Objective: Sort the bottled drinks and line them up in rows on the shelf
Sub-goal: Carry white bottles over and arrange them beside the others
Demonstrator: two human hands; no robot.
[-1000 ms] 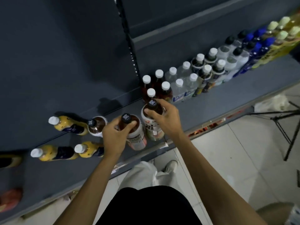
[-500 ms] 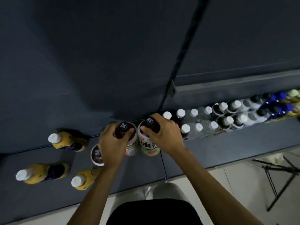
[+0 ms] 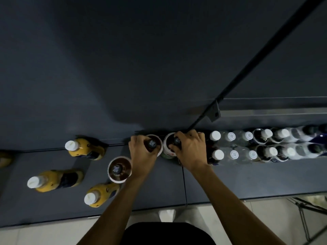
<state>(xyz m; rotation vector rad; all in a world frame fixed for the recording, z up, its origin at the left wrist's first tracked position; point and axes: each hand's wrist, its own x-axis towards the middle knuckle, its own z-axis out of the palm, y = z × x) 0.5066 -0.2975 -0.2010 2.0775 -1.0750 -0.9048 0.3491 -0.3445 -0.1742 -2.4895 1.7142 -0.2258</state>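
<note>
Now curled round two dark-capped tea bottles: left hand [image 3: 141, 152] on one bottle [image 3: 153, 145], right hand [image 3: 190, 151] on the other [image 3: 169, 146]; both upright against the shelf [image 3: 230, 179] back, third bottle [image 3: 120, 169] loose at seven o'clock, nearer the left

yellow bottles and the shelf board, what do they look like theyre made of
Yellow bottles: probably plastic, glossy, since highlights glint on the rounded shoulders; the white caps look like matte plastic. Whether the yellow is the drink or a wrap cannot be told.

Shelf board: looks like painted sheet metal, dull dark grey, flat, with a thin seam between panels and a faint sheen; hedged, as laminate would look similar.
</note>
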